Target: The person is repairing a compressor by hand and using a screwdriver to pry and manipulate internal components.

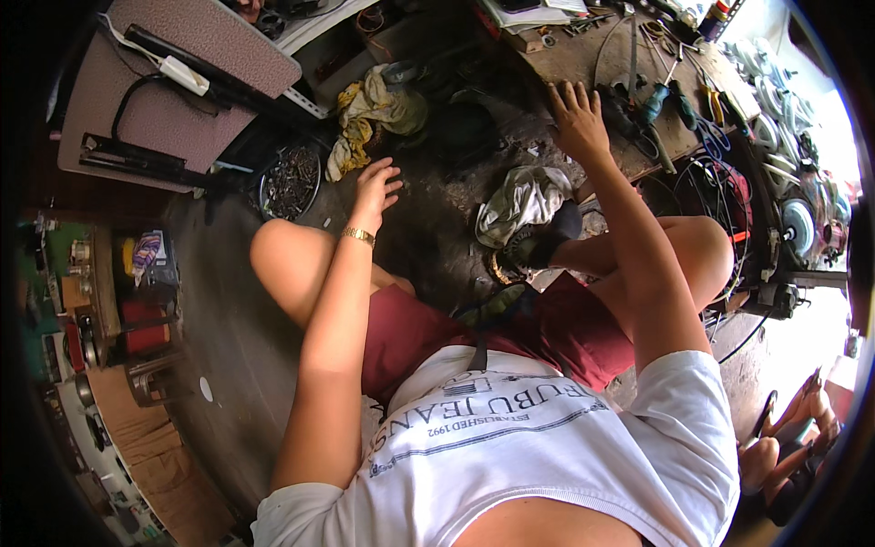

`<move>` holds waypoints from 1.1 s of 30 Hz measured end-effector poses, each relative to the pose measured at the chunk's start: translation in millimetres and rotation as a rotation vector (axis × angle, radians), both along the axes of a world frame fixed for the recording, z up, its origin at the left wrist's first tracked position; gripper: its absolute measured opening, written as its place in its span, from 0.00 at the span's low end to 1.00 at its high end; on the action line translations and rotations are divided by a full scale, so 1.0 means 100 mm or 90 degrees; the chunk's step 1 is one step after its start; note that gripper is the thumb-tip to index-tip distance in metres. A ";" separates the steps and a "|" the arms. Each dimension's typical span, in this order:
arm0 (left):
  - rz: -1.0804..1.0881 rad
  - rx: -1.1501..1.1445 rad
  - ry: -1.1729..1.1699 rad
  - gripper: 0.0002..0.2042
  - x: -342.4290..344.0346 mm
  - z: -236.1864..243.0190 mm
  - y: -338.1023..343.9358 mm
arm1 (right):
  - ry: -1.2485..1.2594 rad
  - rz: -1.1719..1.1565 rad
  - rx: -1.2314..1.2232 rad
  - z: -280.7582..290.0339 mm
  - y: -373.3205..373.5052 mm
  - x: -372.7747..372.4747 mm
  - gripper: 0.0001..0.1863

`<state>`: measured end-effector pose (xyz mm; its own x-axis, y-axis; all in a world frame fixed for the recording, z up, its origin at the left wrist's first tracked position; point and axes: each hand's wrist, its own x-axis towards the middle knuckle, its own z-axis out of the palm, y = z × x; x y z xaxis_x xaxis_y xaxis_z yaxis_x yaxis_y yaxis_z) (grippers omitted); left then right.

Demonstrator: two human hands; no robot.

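My left hand (375,193), with a gold-coloured watch on its wrist, hovers over the dark floor with its fingers apart and nothing in them. The nearest thing to it is a yellow and grey rag (366,114), crumpled just beyond. My right hand (581,126) is spread flat at the near left edge of a worn wooden workbench (570,66); whether it touches the top I cannot tell. To the right of that hand lie a teal-handled screwdriver (653,106), blue-handled scissors (712,139) and yellow-handled pliers (713,102).
Between my legs and the bench lies a whitish rag (524,208). A round basin (290,184) of small metal parts stands by my left knee. Pinkish panel (200,55) with cables is at far left. Spools (775,137) line the right side. Another person (791,447) sits at lower right.
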<state>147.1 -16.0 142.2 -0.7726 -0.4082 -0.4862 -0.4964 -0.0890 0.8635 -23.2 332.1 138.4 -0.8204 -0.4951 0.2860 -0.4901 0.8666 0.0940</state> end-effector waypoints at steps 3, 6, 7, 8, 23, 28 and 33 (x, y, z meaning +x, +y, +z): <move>0.009 0.070 0.013 0.17 0.00 -0.02 0.07 | -0.001 0.009 -0.032 0.01 -0.03 0.01 0.41; 0.003 0.096 0.010 0.15 -0.03 -0.09 0.19 | -0.014 0.007 -0.035 0.05 0.00 0.04 0.42; 0.008 0.112 0.002 0.15 -0.05 -0.12 0.23 | -0.017 0.004 -0.032 0.06 0.01 0.04 0.42; 0.010 0.126 -0.007 0.16 -0.07 -0.18 0.24 | -0.020 0.009 -0.038 0.05 0.01 0.05 0.42; 0.154 0.181 -0.155 0.16 -0.33 -1.44 0.32 | 0.193 -0.201 -0.353 0.71 0.31 -0.03 0.23; 0.129 0.134 -0.173 0.20 -0.51 -1.71 0.16 | 0.132 -0.423 -0.286 0.45 0.97 -0.44 0.30; 0.099 0.131 -0.164 0.17 -0.59 -1.68 0.20 | -0.036 -0.477 -0.339 0.12 1.35 -0.70 0.36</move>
